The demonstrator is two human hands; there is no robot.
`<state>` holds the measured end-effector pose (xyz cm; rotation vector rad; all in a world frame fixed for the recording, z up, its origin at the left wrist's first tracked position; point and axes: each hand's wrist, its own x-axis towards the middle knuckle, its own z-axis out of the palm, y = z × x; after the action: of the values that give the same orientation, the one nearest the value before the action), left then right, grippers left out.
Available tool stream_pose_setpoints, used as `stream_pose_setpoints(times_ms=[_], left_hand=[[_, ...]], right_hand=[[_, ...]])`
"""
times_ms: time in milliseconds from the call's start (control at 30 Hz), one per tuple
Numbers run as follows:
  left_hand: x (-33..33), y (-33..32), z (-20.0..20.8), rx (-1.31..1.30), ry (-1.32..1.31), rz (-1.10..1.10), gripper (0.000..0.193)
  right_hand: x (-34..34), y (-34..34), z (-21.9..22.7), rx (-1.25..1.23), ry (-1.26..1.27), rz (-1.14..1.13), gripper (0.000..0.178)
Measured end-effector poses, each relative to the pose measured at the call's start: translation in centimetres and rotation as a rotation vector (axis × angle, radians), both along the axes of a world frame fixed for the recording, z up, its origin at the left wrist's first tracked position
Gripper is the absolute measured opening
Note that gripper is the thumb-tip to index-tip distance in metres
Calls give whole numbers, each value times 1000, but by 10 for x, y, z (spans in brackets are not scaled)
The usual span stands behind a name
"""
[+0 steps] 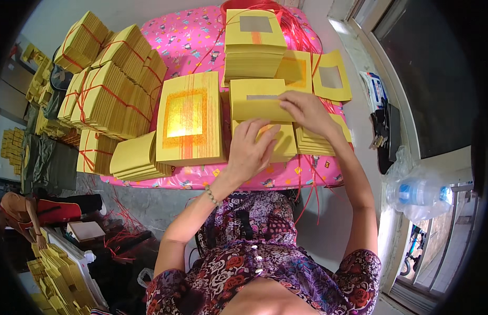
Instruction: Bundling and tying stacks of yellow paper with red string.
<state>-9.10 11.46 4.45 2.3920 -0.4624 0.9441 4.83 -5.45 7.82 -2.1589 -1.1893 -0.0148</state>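
Head view: I judge folding to be in hand, with the yellow sheet (257,111) right of the gold-marked stack (189,115), its right edge pinched by the right hand (309,113), the left hand (248,148) half-curled, its grip unclear to me; the next move likely calls for even creasing.

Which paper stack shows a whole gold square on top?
The broad yellow stack immediately left of the left hand; the tall stack farther back shows a grey square.

The cloth (186,37) was pink with small printed figures. The paper (254,111) was yellow, the strings (294,32) red. The dress (228,269) was purple with red flowers.
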Motion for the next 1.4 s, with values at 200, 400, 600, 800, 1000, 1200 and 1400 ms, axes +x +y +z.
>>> stream_pose_setpoints(times_ms=[200,400,600,800,1000,1200,1400], left_hand=[[22,-7,-13,153,215,61,59],[43,-10,-34,206,263,133,68],[52,-6,-40,199,321,139,66],[54,-5,-44,181,320,132,69],[57,-5,-43,163,335,124,68],[58,-3,-41,174,340,122,65],[59,-3,-45,182,347,130,66]], right_hand=[[59,23,-17,-51,-111,-83,25],[90,41,-40,-148,-122,-120,27],[92,54,-48,-266,-153,-186,24],[92,76,-50,-229,-194,-97,22],[95,91,-53,-320,-82,-98,28],[99,93,-57,-351,-28,-99,32],[100,95,-59,-388,4,-123,31]])
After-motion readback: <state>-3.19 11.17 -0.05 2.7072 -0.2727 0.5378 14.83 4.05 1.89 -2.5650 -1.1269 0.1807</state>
